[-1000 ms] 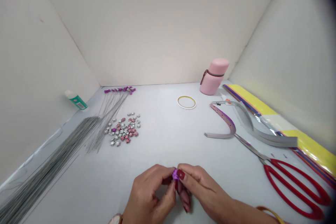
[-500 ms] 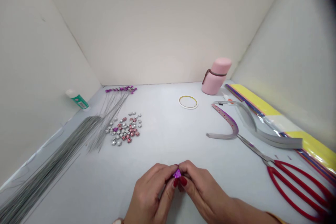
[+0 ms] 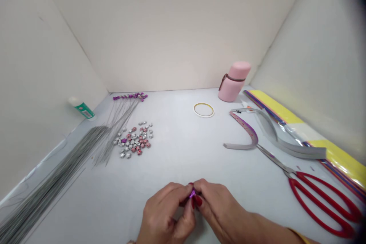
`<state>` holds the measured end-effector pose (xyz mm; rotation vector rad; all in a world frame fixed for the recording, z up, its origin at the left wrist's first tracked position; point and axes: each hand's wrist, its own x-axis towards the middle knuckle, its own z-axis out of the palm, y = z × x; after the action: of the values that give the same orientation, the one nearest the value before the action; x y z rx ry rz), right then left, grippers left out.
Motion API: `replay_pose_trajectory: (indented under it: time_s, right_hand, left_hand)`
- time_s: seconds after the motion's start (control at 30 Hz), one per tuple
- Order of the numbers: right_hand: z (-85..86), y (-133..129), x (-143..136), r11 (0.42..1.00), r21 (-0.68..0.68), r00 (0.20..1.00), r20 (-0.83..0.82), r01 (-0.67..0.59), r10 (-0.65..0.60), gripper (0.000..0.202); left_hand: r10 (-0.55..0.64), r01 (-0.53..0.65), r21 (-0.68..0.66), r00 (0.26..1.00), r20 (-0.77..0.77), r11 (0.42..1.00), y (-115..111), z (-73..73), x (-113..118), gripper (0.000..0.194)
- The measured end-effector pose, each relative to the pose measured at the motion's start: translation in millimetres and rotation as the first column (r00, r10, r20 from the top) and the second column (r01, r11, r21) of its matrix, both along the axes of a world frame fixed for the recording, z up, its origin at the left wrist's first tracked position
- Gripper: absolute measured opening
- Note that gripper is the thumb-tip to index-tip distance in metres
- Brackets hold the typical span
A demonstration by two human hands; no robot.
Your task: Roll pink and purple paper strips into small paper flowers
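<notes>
Between the fingertips of both hands, low in the middle of the view, is a small shiny purple folded paper star (image 3: 192, 194). My left hand (image 3: 168, 211) pinches it from the left, and my right hand (image 3: 219, 207) from the right with its thumb pressed against it. Fingers cover much of the star. To the left lies a loose group of small silver, pink and purple paper stars (image 3: 134, 142). Strips of grey and purple paper (image 3: 247, 131) curl on the table at the right.
Red-handled scissors (image 3: 291, 171) lie at the right beside a packet of coloured paper (image 3: 291, 122). A pink flask (image 3: 233, 84) and a tape roll (image 3: 194, 111) stand farther back. Grey wires (image 3: 60, 175), purple-tipped stems (image 3: 130, 97) and a green-white glue bottle (image 3: 82, 108) are at the left.
Both hands stay closed on the purple star. The fingers have shifted slightly, and less of the star shows between them. The view has moved a little.
</notes>
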<state>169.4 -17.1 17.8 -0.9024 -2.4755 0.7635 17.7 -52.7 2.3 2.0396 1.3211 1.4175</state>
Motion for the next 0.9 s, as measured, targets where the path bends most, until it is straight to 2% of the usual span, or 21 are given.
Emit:
replay_pose_trajectory:
  time_s: [0.13, 0.23, 0.37, 0.47, 0.53, 0.67, 0.9]
  right_hand:
    - [-0.4, 0, -1, 0.999, 0.025, 0.999, -0.031, -0.021, 0.021, 0.023]
    - [-2.7, 1, -2, 1.0, -0.015, 0.996, -0.085, -0.011, 0.01, 0.019]
    - [-6.1, 1, -1, 0.999, -0.042, 0.989, -0.143, 0.015, -0.021, 0.016]
    - [-7.4, 1, -1, 0.999, 0.027, 0.99, -0.137, 0.031, -0.027, 0.017]
    - [-7.2, 1, 0, 0.998, 0.06, 0.994, -0.11, 0.035, -0.028, 0.017]
    - [-5.7, 1, -1, 0.989, 0.142, 0.998, -0.048, 0.049, -0.043, 0.016]
    - [-5.7, 3, -2, 0.959, 0.28, 0.999, -0.016, 0.043, -0.04, 0.016]
  left_hand:
    - [0.047, -0.048, 0.049, 0.999, 0.026, 0.998, 0, -3.9, 3, 0.026]
    - [0.072, -0.073, 0.073, 0.997, 0.022, 0.995, 0, -4.3, 5, 0.026]
    - [0.042, -0.042, -0.053, 0.999, 0.002, 0.998, 1, -2.5, 5, 0.025]
    - [0.022, -0.04, -0.172, 0.994, -0.106, 0.984, 0, -0.8, 3, 0.017]
    - [0.016, -0.062, -0.193, 0.972, -0.233, 0.979, 0, 0.9, 1, 0.012]
    - [0.038, -0.094, -0.118, 0.912, -0.408, 0.989, 0, 6.0, -1, 0.014]
    - [0.014, -0.046, -0.056, 0.884, -0.468, 0.997, 4, 9.3, -4, 0.011]
